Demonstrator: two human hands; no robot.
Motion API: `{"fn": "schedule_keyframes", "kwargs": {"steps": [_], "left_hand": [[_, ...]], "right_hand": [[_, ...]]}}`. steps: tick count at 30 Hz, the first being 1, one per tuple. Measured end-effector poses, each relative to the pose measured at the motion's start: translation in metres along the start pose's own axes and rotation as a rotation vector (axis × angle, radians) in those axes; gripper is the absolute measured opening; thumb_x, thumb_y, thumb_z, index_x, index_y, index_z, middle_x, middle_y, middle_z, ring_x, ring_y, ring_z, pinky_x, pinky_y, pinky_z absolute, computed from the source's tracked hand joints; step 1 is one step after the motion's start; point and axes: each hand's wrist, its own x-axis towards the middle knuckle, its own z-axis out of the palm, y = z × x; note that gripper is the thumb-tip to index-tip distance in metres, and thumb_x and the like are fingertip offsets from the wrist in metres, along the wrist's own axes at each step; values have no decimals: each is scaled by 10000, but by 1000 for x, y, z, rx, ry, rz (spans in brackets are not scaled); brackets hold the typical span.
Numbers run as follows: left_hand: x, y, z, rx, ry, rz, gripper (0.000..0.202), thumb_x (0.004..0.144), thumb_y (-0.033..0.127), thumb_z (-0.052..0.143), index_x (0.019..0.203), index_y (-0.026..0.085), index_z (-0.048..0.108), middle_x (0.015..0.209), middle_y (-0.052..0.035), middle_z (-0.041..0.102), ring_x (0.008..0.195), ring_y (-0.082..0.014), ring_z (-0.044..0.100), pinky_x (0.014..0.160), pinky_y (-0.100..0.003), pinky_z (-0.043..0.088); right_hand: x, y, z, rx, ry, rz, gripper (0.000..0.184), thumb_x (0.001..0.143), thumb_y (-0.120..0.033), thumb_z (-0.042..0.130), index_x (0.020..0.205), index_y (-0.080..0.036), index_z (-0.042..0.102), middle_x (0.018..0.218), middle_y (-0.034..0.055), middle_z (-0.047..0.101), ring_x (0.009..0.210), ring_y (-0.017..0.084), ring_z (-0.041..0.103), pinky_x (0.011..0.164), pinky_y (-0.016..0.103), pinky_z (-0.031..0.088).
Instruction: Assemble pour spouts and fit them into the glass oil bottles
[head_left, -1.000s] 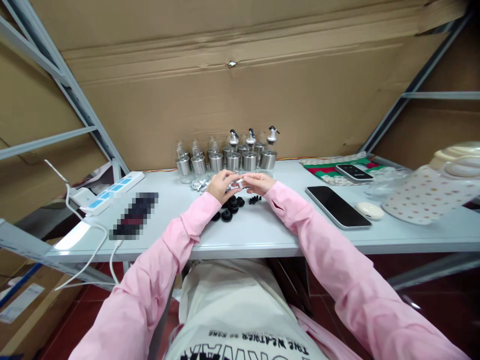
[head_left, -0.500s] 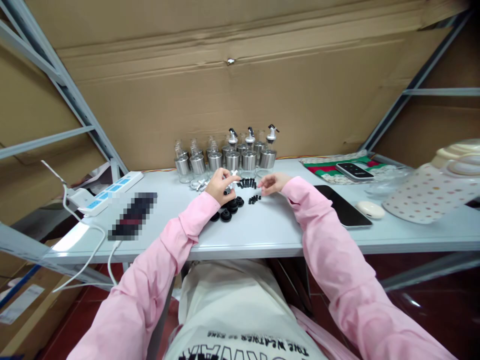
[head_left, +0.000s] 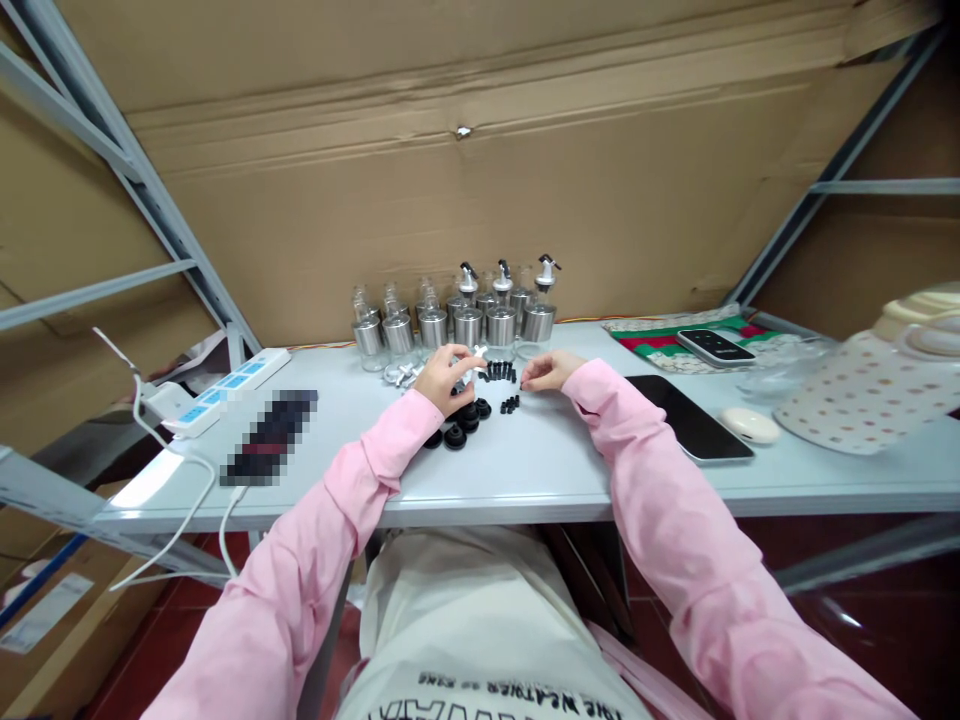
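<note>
Right hand [head_left: 553, 371] pulled away from the left hand [head_left: 442, 381] — fingertips close in by the small black pegs [head_left: 499, 371], can't tell if clamped on one. Left's pinching one white piece [head_left: 479, 352], six front-row bottles [head_left: 468, 326] and three pourers [head_left: 545, 278] behind.

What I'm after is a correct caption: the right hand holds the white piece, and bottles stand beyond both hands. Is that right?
No: the left hand, not the right hand, holds the white piece, as the head view shows. Bottles do stand beyond both hands.
</note>
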Motion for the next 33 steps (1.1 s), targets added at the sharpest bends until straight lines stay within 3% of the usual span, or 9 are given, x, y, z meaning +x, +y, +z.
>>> {"fn": "schedule_keyframes", "kwargs": {"steps": [3,6,10,14,18,28,33], "left_hand": [[0,1,-1,32,-36,-8,302,758,133,463,1029,168,593,997,-76,577,931,-187,509,822,-326,409],[0,4,-3,90,-61,-58,315,761,139,473,1042,198,601,1016,-61,606,936,-193,520,814,-336,379],[0,6,-5,105,-55,-97,319,758,139,484,1047,205,602,1032,-52,618,947,-184,529,839,-333,352],[1,6,-5,113,-52,-92,310,760,151,486,1042,204,603,1028,-49,624,950,-181,530,837,-325,346],[0,5,-3,120,-33,-80,320,756,141,485,1046,208,601,1022,-46,622,943,-178,527,827,-320,352],[0,6,-2,148,-61,-60,327,760,152,486,1063,207,595,1026,-52,617,932,-179,524,826,-320,348],[0,6,-2,151,-69,-71,334,766,167,489,1080,210,595,1042,-52,613,923,-176,522,801,-312,337]], "right_hand": [[-2,-16,9,232,127,-52,358,399,-356,804,576,-162,561,642,35,671,567,117,589,522,235,432],[-1,-33,23,440,191,-122,381,424,-374,812,651,-163,592,615,18,652,534,102,573,546,247,463],[3,-51,38,721,243,-226,437,461,-414,810,788,-178,643,627,-22,628,521,63,527,598,245,482],[7,-57,46,913,232,-207,439,410,-386,846,711,-188,596,587,-36,605,535,68,527,576,238,470],[6,-59,50,959,217,-173,476,353,-428,851,621,-167,556,503,-49,564,454,37,455,509,211,432],[4,-58,53,943,177,-198,433,398,-406,846,591,-161,546,478,-52,549,423,30,419,511,222,432],[2,-58,53,1011,142,-130,315,538,-330,810,710,-158,611,547,-35,565,468,44,452,546,234,438]]}}
